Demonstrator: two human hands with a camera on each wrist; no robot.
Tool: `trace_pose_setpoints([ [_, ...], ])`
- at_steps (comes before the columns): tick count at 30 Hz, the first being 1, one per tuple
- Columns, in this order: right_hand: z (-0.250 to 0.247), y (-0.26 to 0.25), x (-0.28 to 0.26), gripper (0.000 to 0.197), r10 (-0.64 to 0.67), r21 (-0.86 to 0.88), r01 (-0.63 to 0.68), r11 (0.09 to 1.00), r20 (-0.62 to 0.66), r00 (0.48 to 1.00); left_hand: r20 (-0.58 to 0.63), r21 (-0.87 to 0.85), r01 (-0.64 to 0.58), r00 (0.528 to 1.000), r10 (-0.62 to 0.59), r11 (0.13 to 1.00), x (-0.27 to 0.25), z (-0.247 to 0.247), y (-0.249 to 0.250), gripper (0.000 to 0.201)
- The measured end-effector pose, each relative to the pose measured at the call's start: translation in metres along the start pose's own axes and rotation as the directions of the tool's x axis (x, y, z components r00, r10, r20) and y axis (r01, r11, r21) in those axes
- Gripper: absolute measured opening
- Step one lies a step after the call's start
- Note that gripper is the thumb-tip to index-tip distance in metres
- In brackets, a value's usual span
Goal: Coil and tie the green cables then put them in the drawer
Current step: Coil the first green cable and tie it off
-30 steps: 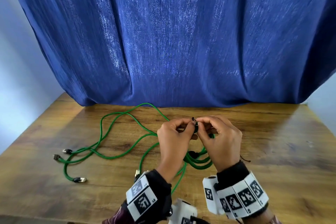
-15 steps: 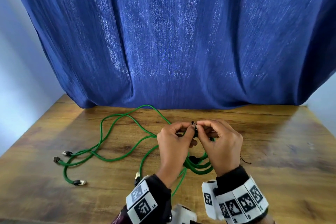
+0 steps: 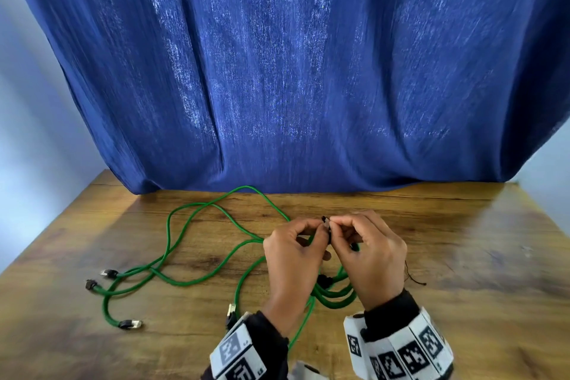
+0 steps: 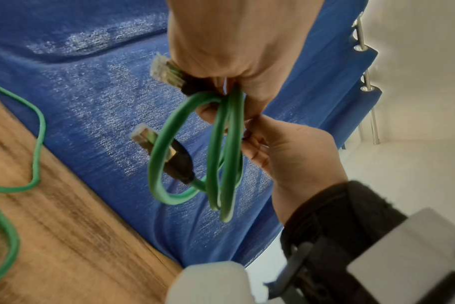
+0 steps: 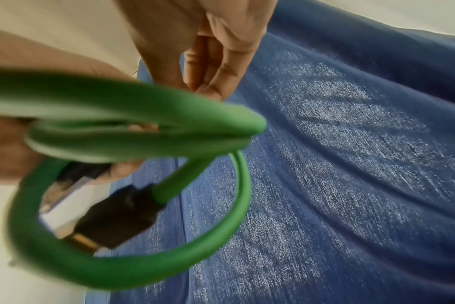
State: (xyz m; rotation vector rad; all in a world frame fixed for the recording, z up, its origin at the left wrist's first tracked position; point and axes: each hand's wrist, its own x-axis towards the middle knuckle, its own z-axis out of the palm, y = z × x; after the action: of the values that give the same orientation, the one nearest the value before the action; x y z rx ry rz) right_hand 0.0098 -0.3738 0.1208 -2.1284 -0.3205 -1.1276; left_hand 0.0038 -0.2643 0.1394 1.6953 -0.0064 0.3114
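A coiled green cable (image 3: 334, 299) hangs above the wooden table (image 3: 462, 287), held up between both hands. My left hand (image 3: 317, 231) grips the top of the coil (image 4: 221, 154), with one clear plug (image 4: 166, 70) sticking out beside the fingers. My right hand (image 3: 339, 224) pinches a small black tie (image 3: 324, 220) at the top of the coil. A second plug (image 4: 169, 156) dangles inside the loops. The right wrist view has the coil (image 5: 143, 133) blurred and very close. No drawer is in view.
Loose green cables (image 3: 172, 244) sprawl over the left half of the table, with plugs at the left (image 3: 109, 273) and near the front (image 3: 131, 324). A blue curtain (image 3: 277, 71) hangs behind the table. A thin black thread (image 3: 415, 279) lies to the right of my right hand.
Both hands stay together at the top of the coil, fingers still on the tie. The view has tilted slightly; the loose cables have not moved.
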Motion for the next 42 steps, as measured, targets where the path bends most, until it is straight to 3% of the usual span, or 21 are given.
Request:
trace_pose_setpoints([
  [4, 0.0, 0.0, 0.0, 0.017, -0.034, -0.053, 0.036, 0.998, 0.028, 0.999, -0.011, 0.084, -0.093, 0.995, 0.094, 0.992, 0.001, 0.0, -0.004, 0.028],
  [8, -0.002, 0.0, 0.001, 0.018, -0.055, -0.105, 0.06, 0.993, 0.048, 0.997, -0.023, 0.105, -0.139, 0.99, 0.142, 0.985, 0.001, 0.002, -0.008, 0.013],
  [13, -0.002, 0.001, 0.0, 0.017, -0.011, -0.062, 0.013, 0.998, 0.023, 1.0, -0.013, 0.191, -0.268, 0.961, 0.275, 0.944, 0.002, 0.002, -0.01, 0.009],
  [17, -0.001, 0.002, 0.0, 0.013, 0.052, -0.002, -0.052, 0.999, 0.02, 0.998, 0.006, 0.219, -0.28, 0.958, 0.285, 0.935, 0.002, 0.003, -0.014, 0.011],
  [22, -0.004, 0.006, 0.002, 0.006, 0.174, 0.106, -0.18, 0.978, 0.063, 0.983, 0.016, 0.114, -0.152, 0.988, 0.151, 0.982, 0.003, 0.004, -0.013, 0.007],
  [27, -0.006, 0.005, 0.003, 0.019, 0.248, 0.137, -0.256, 0.957, 0.073, 0.966, 0.004, 0.002, -0.021, 1.0, 0.021, 1.0, 0.007, 0.003, -0.01, 0.013],
  [32, -0.006, 0.001, 0.005, 0.02, 0.296, 0.178, -0.31, 0.934, 0.101, 0.95, -0.004, -0.057, 0.058, 0.998, -0.059, 0.997, 0.008, 0.001, -0.008, 0.015],
  [36, -0.007, -0.002, 0.006, 0.015, 0.269, 0.188, -0.28, 0.942, 0.081, 0.96, -0.01, -0.128, 0.155, 0.987, -0.157, 0.98, 0.011, 0.0, -0.008, 0.002],
  [42, -0.004, -0.004, 0.008, 0.004, 0.181, 0.082, -0.185, 0.979, 0.049, 0.982, 0.009, -0.179, 0.211, 0.977, -0.213, 0.961, 0.011, 0.0, -0.004, 0.003],
])
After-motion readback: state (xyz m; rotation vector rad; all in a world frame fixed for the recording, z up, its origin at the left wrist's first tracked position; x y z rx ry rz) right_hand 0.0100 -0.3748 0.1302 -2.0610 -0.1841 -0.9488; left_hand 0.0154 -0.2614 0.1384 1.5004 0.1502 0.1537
